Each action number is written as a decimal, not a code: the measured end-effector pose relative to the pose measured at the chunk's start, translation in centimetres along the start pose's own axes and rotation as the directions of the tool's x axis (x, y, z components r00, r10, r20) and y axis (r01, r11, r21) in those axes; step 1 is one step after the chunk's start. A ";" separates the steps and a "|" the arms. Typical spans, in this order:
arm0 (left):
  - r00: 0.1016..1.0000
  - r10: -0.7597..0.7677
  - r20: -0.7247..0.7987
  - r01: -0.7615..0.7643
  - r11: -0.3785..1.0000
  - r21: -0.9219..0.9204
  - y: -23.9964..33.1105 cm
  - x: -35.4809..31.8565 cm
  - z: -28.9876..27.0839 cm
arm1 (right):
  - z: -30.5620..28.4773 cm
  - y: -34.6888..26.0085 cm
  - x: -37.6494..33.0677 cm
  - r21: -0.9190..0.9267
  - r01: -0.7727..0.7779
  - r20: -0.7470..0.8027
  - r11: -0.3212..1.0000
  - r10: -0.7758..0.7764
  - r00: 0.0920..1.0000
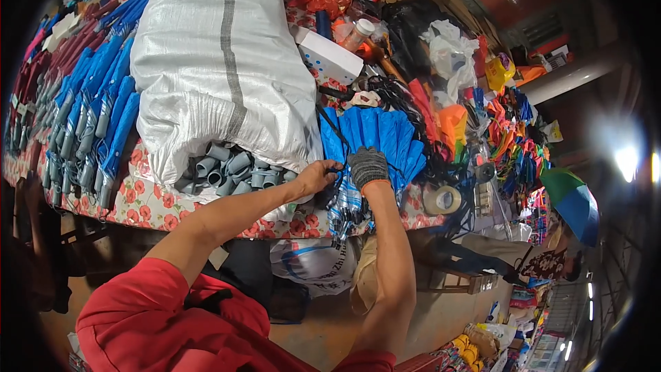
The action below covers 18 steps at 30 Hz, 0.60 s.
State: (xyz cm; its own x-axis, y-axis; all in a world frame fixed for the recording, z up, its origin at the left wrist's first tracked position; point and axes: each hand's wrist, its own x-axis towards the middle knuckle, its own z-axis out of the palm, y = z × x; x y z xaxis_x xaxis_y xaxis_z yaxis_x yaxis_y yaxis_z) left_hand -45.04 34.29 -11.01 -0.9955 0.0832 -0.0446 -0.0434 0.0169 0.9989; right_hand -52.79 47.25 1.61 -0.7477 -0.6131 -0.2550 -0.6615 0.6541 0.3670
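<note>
A bundle of folded blue umbrellas (pixel 368 127) lies on the table in front of me, its fabric fanned out at the far end and its metal shafts pointing toward me. My right hand (pixel 368 167), in a grey knit glove, is closed over the middle of this bundle. At the bundle's left edge my bare left hand (pixel 318 178) is closed, thumb and fingers pinched together beside a black strap (pixel 335 124). What sits between those left fingertips is too small to make out. Left of my hands, grey plastic handles (pixel 237 169) spill from the mouth of a large white woven sack (pixel 213 41).
Finished-looking blue umbrellas with grey handles (pixel 89 117) lie in rows at the left on the flowered tablecloth (pixel 148 203). Beyond the bundle are a white box (pixel 329 54) and plastic bags. A roll of tape (pixel 442 200) rests to the right. Another person stands farther right, near an open umbrella (pixel 571 203).
</note>
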 end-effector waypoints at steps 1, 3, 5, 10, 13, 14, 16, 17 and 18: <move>0.995 0.091 -0.046 -0.086 0.992 0.097 -0.3 0.1 0.1 | -0.5 0.1 0.4 -0.004 0.031 0.048 1.000 -0.031 0.998; 0.978 0.187 -0.093 -0.166 0.966 0.197 -0.9 0.1 0.2 | -0.9 -0.1 1.0 -0.015 0.069 0.091 0.997 -0.068 0.994; 0.983 0.170 -0.074 -0.139 0.938 0.318 -0.6 0.3 0.6 | -0.3 0.1 0.9 -0.026 0.077 0.088 0.997 -0.075 0.993; 0.996 0.067 0.058 -0.084 0.927 0.364 -1.3 1.2 -1.3 | 0.1 0.1 2.7 -0.023 0.171 0.186 0.985 -0.163 0.969; 0.990 0.125 0.065 -0.140 0.915 0.378 -0.6 0.6 -0.7 | 1.8 1.8 1.3 0.166 0.000 0.063 0.986 -0.011 0.998; 0.989 0.141 0.046 -0.148 0.907 0.394 -0.9 0.3 -1.0 | 1.9 1.4 1.1 0.270 -0.050 0.001 0.961 0.051 0.999; 0.986 0.168 0.013 -0.157 0.892 0.424 -1.3 0.1 -1.1 | 2.1 1.1 0.2 0.344 -0.043 -0.109 0.938 0.085 0.990; 0.980 0.196 -0.017 -0.168 0.875 0.453 -1.4 0.1 -1.1 | 2.3 1.0 -0.3 0.415 -0.031 -0.213 0.909 0.130 0.968; 0.973 0.225 -0.045 -0.176 0.858 0.483 -1.6 0.1 -1.1 | 2.4 0.9 -0.6 0.482 -0.010 -0.311 0.876 0.182 0.933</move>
State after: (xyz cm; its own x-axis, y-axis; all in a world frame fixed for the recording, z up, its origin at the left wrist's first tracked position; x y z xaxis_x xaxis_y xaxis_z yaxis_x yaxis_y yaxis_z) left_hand -45.12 33.21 -12.59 -0.9825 0.0402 0.1820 0.1787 0.4812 0.8582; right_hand -53.07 49.24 -0.06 -0.7999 -0.5905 0.1071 -0.5998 0.7929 -0.1075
